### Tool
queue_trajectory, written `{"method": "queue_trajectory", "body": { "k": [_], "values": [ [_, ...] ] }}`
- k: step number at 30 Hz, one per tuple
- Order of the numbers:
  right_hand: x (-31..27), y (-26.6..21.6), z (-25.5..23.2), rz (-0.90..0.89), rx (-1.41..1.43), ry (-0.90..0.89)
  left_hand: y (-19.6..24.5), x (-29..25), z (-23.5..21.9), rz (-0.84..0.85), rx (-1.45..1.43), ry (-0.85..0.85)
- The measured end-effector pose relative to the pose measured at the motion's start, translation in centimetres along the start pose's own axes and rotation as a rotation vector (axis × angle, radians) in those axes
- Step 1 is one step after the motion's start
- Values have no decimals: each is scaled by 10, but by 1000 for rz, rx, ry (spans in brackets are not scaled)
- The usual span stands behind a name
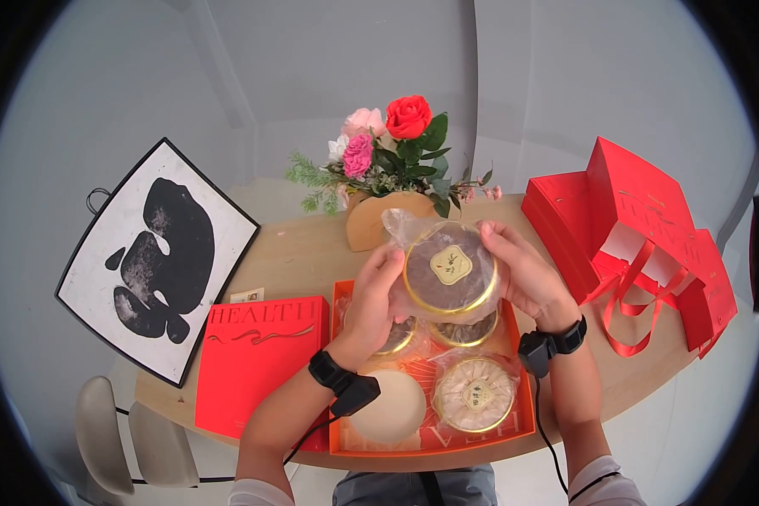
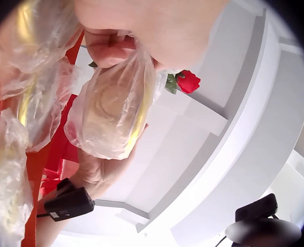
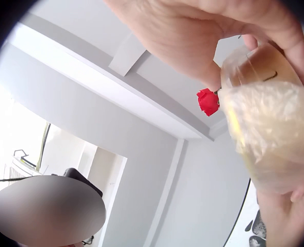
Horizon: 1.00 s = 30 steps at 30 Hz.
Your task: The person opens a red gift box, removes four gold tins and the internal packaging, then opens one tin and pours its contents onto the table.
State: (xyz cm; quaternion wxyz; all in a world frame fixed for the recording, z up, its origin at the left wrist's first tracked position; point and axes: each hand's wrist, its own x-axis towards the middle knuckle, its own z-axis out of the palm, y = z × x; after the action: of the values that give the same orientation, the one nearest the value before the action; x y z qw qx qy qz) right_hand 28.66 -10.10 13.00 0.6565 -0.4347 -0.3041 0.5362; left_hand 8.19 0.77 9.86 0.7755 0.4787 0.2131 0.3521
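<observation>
Both hands hold up a round, gold-rimmed container (image 1: 451, 274) in clear plastic wrap, with a cream label on its dark face. My left hand (image 1: 373, 295) grips its left side, and my right hand (image 1: 524, 278) grips the right, thumb at the rim. The left wrist view shows the wrapped container (image 2: 111, 116) from its side, tapering below the gold edge. Under the hands lies an orange box (image 1: 527, 413). A similar wrapped container (image 1: 476, 395), pale inside, sits at its front right. Two more behind are partly hidden. At front left is a plain cream round piece (image 1: 386, 406).
A red box lid (image 1: 261, 363) marked HEALTH lies left of the orange box. Beyond it leans a framed black-and-white picture (image 1: 169, 261). A flower arrangement (image 1: 396, 160) stands at the back. Red gift bags (image 1: 641, 219) with ribbons are on the right, and chairs (image 1: 101, 430) stand lower left.
</observation>
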Motion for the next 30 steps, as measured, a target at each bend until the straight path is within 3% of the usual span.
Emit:
{"method": "queue_trajectory", "body": {
  "k": [2, 4, 7, 10, 17, 25, 30],
  "values": [
    [0, -4, -1, 19, 61, -21, -5, 3, -8, -44, -23, -54],
    [-2, -8, -9, 122, 306, -183, -8, 6, -17, -45, -14, -62],
    [2, 0, -20, 95, 285, -231, -15, 10, -19, -42, -37, -27],
    [-1, -1, -13, 67, 118, -180, -16, 10, -17, -27, -93, 11],
    [-5, -8, -7, 82, 129, -168, -8, 5, -12, -7, -120, 23],
    [-3, 0, -2, 38, -195, -80, -6, 5, 1, 46, -91, 68],
    [-1, -2, 1, 69, -111, -84, -3, 2, -8, 70, -80, 1]
  ]
}}
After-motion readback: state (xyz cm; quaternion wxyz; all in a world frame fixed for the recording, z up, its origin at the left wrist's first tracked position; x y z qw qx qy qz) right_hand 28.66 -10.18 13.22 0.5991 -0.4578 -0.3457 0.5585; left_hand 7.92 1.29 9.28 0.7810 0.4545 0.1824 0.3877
